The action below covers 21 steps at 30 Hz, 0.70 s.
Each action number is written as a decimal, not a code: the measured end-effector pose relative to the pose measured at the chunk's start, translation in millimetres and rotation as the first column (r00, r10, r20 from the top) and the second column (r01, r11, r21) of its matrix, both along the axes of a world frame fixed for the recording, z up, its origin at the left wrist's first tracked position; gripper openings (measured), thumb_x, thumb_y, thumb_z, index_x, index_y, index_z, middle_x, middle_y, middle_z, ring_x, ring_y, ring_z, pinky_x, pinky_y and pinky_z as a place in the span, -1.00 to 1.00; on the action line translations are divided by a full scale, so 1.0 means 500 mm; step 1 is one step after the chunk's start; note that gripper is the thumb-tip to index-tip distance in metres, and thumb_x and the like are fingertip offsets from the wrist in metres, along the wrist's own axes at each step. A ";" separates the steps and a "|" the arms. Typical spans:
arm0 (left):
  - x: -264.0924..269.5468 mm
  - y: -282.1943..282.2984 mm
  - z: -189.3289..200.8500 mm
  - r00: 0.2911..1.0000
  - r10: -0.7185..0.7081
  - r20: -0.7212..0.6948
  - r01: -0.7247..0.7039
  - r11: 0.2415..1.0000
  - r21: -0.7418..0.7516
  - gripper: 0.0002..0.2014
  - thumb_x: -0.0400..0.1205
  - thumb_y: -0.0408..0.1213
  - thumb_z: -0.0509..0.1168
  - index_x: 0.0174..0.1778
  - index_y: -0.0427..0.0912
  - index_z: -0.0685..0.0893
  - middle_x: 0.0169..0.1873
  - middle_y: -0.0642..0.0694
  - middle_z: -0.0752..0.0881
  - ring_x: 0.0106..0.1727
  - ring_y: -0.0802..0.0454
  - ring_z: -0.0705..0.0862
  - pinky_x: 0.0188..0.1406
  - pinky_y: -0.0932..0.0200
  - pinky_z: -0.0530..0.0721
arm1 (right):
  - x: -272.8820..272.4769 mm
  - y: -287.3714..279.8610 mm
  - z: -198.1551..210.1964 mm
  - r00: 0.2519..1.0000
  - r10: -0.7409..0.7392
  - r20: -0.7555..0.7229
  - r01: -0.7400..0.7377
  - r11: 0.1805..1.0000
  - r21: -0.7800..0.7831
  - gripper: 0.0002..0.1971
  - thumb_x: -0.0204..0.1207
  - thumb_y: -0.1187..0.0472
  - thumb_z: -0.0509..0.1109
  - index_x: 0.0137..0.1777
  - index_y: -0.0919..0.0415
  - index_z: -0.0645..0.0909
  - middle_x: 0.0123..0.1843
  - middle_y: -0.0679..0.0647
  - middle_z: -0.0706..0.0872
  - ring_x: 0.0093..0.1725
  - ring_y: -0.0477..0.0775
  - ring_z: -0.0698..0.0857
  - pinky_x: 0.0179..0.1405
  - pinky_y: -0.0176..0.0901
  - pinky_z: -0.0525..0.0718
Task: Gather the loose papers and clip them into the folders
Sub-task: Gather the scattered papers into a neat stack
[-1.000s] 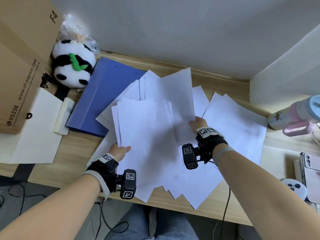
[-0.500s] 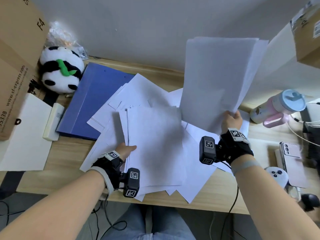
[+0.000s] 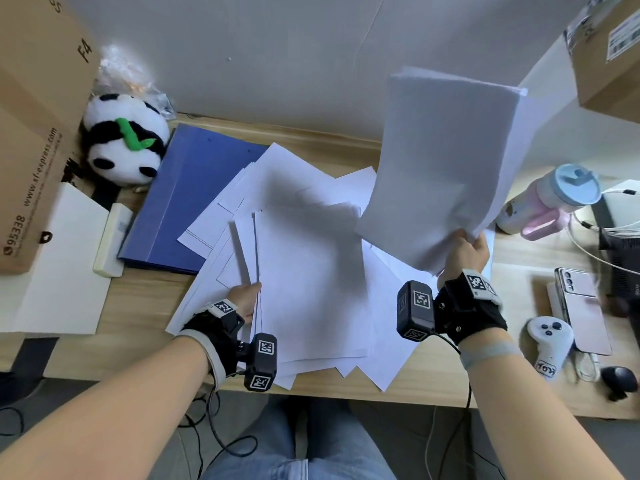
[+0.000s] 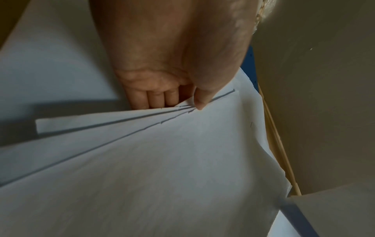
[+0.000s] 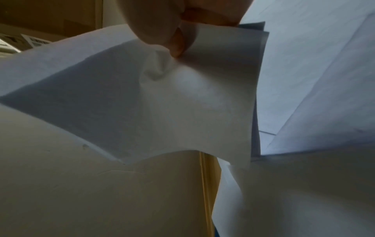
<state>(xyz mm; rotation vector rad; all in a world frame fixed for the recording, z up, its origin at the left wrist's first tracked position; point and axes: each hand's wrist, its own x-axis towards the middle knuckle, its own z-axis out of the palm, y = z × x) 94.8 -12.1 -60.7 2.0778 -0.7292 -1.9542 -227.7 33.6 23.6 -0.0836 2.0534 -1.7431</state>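
Gathering only begun: my R hand point(image 3: 465, 252) pinches a lifted sheaf point(image 3: 446, 161), L hand point(image 3: 244, 299) pinches sheets point(image 3: 308, 282) on surface; blue folder point(image 3: 194, 199) w/ nothing clipped.

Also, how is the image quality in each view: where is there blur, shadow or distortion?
Head view: wide-angle bending at the edges; the raised sheets in the right hand cast a soft shadow on the papers on the desk. Left wrist view: dim, and the left hand shades the sheets it pinches. Right wrist view: soft and dim, the pinched corner creased, with light glowing through the paper.
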 end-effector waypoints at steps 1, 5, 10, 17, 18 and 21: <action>0.002 0.002 0.004 1.000 -0.002 -0.005 0.002 1.000 0.000 -0.81 0.70 -0.28 0.12 -0.20 -0.23 0.52 -0.35 -0.17 0.55 -0.35 -0.09 0.53 -0.32 0.16 0.49 | 0.003 0.002 0.001 1.000 -0.017 0.007 0.017 1.000 -0.009 -0.74 0.44 0.40 0.15 -0.19 0.12 0.64 -0.35 -0.08 0.53 -0.18 0.03 0.44 -0.18 -0.22 0.48; 0.004 0.008 0.020 1.000 -0.015 -0.027 0.015 1.000 0.000 -0.76 0.65 -0.15 0.21 -0.31 -0.15 0.53 -0.19 -0.23 0.61 -0.30 -0.11 0.58 -0.29 0.16 0.58 | 0.019 0.005 0.000 0.999 -0.043 0.021 0.043 0.999 -0.007 -0.71 0.50 0.40 0.17 -0.06 -0.02 0.57 -0.29 -0.14 0.61 -0.17 0.04 0.51 -0.07 -0.24 0.51; 0.010 0.016 0.035 0.999 0.002 -0.054 -0.002 1.000 0.013 -0.64 0.73 -0.04 0.04 0.05 -0.25 0.60 -0.11 -0.22 0.66 0.05 -0.21 0.63 -0.01 -0.01 0.62 | 0.043 0.018 0.003 0.999 -0.031 0.007 0.031 1.000 0.002 -0.75 0.55 0.41 0.13 0.06 0.09 0.52 -0.33 -0.06 0.51 -0.35 -0.08 0.42 -0.47 -0.54 0.40; 0.016 0.024 0.052 0.994 0.036 -0.107 -0.033 0.999 0.028 -0.42 0.70 0.16 -0.10 0.36 -0.21 0.50 0.47 -0.34 0.49 0.42 -0.27 0.54 0.30 -0.06 0.50 | 0.141 0.069 -0.073 0.878 0.468 0.103 -0.463 0.772 0.435 -0.77 0.55 0.42 0.18 0.13 0.37 0.60 -0.11 0.26 0.59 -0.05 0.13 0.51 -0.15 -0.14 0.39; 0.018 0.025 0.054 0.993 0.041 -0.113 -0.038 0.999 0.028 -0.36 0.70 0.18 -0.11 0.46 -0.25 0.44 0.49 -0.34 0.47 0.46 -0.27 0.51 0.36 -0.08 0.48 | 0.156 0.077 -0.084 0.850 0.511 0.126 -0.502 0.716 0.485 -0.73 0.56 0.42 0.17 0.19 0.42 0.59 -0.02 0.32 0.62 0.00 0.20 0.56 -0.08 -0.08 0.43; 0.019 0.025 0.056 0.991 0.025 -0.134 -0.019 0.999 0.048 -0.34 0.67 0.19 0.00 0.49 -0.27 0.42 0.45 -0.30 0.52 0.45 -0.25 0.53 0.32 -0.06 0.50 | 0.191 0.092 -0.112 0.787 0.580 0.209 -0.584 0.592 0.555 -0.66 0.56 0.44 0.13 0.29 0.45 0.55 0.24 0.41 0.65 0.15 0.28 0.61 0.09 -0.02 0.51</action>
